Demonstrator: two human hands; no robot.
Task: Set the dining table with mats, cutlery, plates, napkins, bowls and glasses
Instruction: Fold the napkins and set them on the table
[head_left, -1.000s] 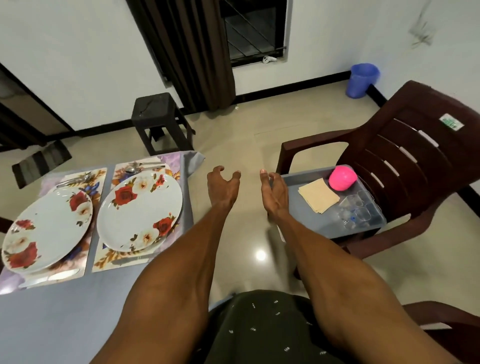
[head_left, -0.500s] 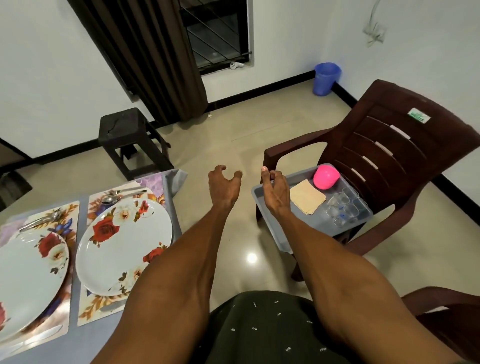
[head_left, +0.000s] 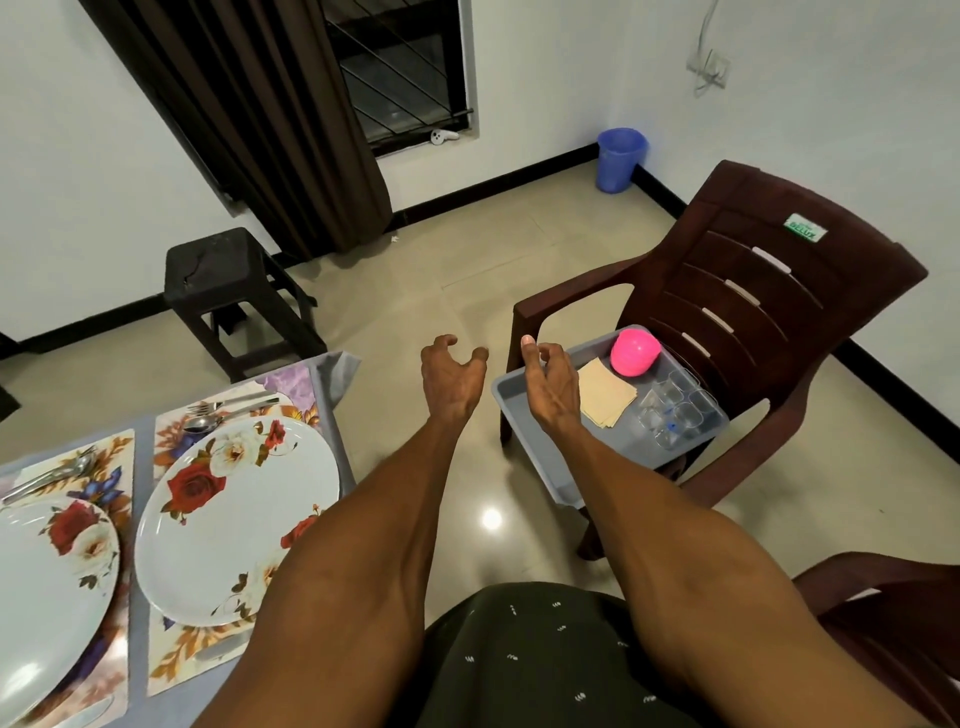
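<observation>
Head view: both hands are empty, the left hand (head_left: 453, 375) loosely curled over the floor, the right hand (head_left: 551, 378) relaxed above the grey tray's (head_left: 530, 447) near edge on the chair (head_left: 769, 312). Napkins (head_left: 605, 392), pink bowl (head_left: 635, 352) and glasses (head_left: 675, 410) wait there. At the tabletop's right edge, mats (head_left: 179, 654), plates (head_left: 236, 519) and cutlery (head_left: 228, 410) look laid.

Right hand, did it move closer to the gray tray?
Yes. The right hand was left of the gray tray; now it is over the tray's left end.
</observation>
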